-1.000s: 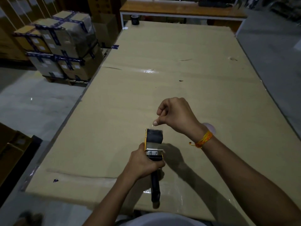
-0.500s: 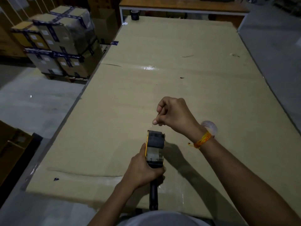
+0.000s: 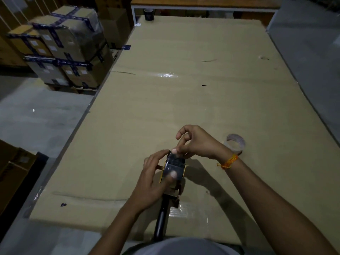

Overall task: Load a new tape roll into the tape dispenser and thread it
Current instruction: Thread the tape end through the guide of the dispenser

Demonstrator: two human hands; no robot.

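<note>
The tape dispenser, yellow-framed with a black handle pointing towards me, rests over the near part of the cardboard-covered table. A dark tape roll sits in its frame. My left hand wraps the roll and frame from the left, thumb pressed on top of the tape. My right hand is at the far end of the dispenser, thumb and fingers pinching at the tape's edge there. An empty-looking cardboard tape core stands on the table just right of my right wrist.
A dark tape roll sits at the table's far left corner. Stacked taped cartons stand on a pallet left of the table. A wooden bench crosses behind the far edge. Brown boxes lie at the lower left.
My right hand came down from holding a pulled tape end above the dispenser to its front end. My left hand shifted from the handle neck up around the roll.
</note>
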